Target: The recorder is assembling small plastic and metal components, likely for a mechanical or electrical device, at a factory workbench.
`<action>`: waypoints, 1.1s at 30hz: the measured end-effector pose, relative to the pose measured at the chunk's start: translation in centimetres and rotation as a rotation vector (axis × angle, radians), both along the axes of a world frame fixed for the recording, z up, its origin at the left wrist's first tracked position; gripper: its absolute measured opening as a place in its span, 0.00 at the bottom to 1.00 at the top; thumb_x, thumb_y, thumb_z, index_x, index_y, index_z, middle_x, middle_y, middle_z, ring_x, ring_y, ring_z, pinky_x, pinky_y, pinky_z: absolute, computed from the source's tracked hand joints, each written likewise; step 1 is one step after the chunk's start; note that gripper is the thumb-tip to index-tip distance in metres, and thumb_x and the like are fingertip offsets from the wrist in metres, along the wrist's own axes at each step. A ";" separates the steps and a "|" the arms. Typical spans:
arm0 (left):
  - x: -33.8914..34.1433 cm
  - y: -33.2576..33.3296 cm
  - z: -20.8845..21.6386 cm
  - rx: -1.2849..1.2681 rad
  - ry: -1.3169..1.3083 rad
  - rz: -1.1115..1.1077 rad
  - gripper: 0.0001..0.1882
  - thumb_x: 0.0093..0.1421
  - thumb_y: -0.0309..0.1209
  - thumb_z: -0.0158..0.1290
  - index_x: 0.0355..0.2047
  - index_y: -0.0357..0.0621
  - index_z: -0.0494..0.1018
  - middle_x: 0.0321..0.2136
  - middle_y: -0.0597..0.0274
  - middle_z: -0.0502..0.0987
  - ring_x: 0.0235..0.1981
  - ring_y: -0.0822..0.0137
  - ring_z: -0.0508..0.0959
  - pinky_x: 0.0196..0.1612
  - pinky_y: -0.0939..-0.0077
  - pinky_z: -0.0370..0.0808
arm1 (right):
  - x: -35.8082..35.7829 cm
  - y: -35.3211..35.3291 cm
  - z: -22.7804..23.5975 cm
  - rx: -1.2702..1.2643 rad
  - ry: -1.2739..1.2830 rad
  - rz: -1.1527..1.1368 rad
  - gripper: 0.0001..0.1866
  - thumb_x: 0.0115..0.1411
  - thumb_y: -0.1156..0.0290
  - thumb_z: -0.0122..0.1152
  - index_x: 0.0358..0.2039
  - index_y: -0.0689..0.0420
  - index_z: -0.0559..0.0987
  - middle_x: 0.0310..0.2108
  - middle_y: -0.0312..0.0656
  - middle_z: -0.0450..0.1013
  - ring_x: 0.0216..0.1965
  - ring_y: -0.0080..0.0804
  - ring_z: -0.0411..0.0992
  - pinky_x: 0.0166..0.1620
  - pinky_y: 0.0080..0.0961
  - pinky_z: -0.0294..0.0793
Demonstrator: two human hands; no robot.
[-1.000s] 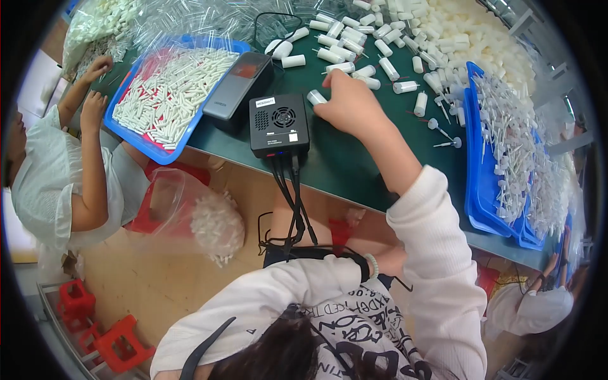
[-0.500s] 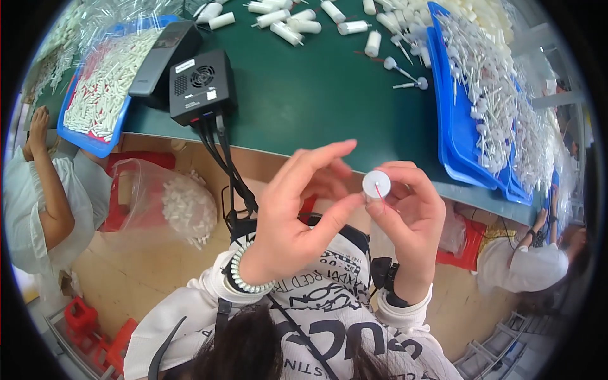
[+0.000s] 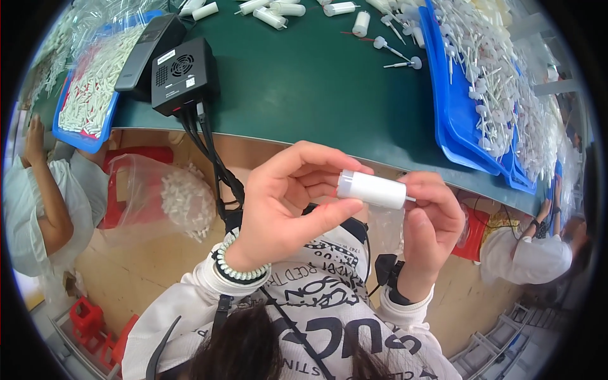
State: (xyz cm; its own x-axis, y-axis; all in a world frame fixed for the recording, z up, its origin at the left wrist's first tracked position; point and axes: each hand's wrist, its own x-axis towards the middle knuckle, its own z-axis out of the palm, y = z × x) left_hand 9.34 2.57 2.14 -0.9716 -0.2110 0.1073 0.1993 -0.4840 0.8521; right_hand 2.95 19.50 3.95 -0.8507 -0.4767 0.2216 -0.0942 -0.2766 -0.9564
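A white cylinder (image 3: 373, 190) with a clear collar at its left end lies almost level over the table's near edge. My left hand (image 3: 275, 209) is closed on the collar end, between thumb and fingers. At the other end a short thin white pin sticks out. The curled fingers of my right hand (image 3: 437, 212) touch the cylinder there, beside the pin, with the thumb just below. Several similar white cylinders (image 3: 271, 18) lie at the back of the green table (image 3: 297, 95). Two white stems with round heads (image 3: 415, 63) rest near the blue trays.
Stacked blue trays (image 3: 446, 136) heaped with stemmed parts stand at right. A black box with a fan (image 3: 183, 73) and cables sits at left, near a tray of small white pieces (image 3: 95, 95). A bag of white parts (image 3: 188, 201) is below the edge. Co-workers (image 3: 54, 196) sit on both sides.
The cylinder has turned from end-on to sideways and moved slightly right. My left thumb and fingers have closed on its collar end; my right hand has shifted right to the pin end.
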 end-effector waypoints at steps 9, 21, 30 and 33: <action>0.1 0.2 -0.3 -0.294 0.025 0.012 0.16 0.44 0.14 0.57 0.35 0.31 0.69 0.37 0.46 0.73 0.41 0.58 0.75 0.43 0.70 0.76 | -0.6 0.7 -0.9 0.220 0.130 -0.095 0.08 0.44 0.87 0.59 0.27 0.66 0.77 0.31 0.48 0.73 0.33 0.31 0.71 0.35 0.20 0.70; -0.4 0.2 0.6 -0.748 0.228 0.061 0.14 0.37 0.19 0.60 0.29 0.33 0.75 0.28 0.51 0.78 0.28 0.64 0.79 0.29 0.78 0.75 | 0.0 2.6 -2.3 0.146 0.106 -0.035 0.05 0.42 0.86 0.60 0.22 0.66 0.75 0.30 0.50 0.72 0.32 0.32 0.72 0.34 0.21 0.72; -1.0 1.3 -0.3 -0.160 0.049 -0.060 0.24 0.45 0.20 0.52 0.46 0.31 0.64 0.37 0.52 0.72 0.39 0.65 0.73 0.42 0.75 0.71 | 2.1 0.3 -2.4 0.109 0.082 -0.273 0.06 0.42 0.85 0.61 0.24 0.65 0.75 0.31 0.51 0.72 0.30 0.31 0.72 0.33 0.19 0.71; -1.0 1.8 -1.0 0.027 0.048 -0.053 0.22 0.48 0.23 0.52 0.45 0.31 0.64 0.35 0.51 0.72 0.38 0.64 0.74 0.42 0.70 0.71 | 1.7 0.3 -2.6 0.245 0.418 -0.178 0.11 0.42 0.84 0.62 0.29 0.65 0.75 0.28 0.50 0.74 0.28 0.31 0.73 0.31 0.18 0.71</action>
